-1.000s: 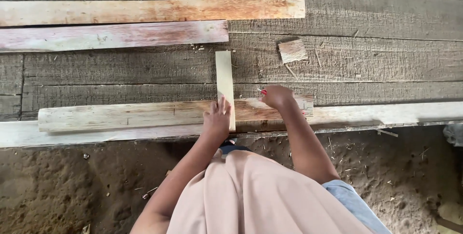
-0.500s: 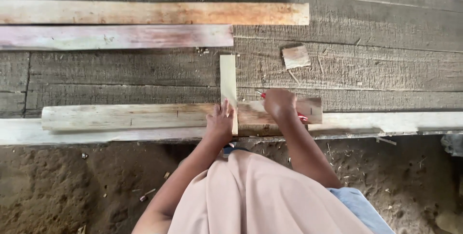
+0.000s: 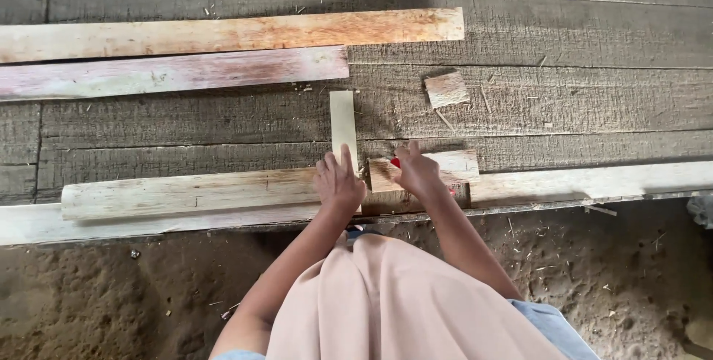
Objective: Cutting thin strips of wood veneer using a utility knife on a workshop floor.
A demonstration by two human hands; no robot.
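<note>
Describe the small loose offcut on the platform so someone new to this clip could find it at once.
Start at the grey plank platform that fills the upper frame, and find the two long boards lying along it at upper left. Right of the lower, pinkish board, past its end, lies the offcut, above the right hand. It alone is short, nearly square and slightly tilted, touching no other wood.

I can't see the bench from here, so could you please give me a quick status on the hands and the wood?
Left hand flat on upright strip. Right hand on short board, red marker in grip. Small offcut lies apart.
</note>
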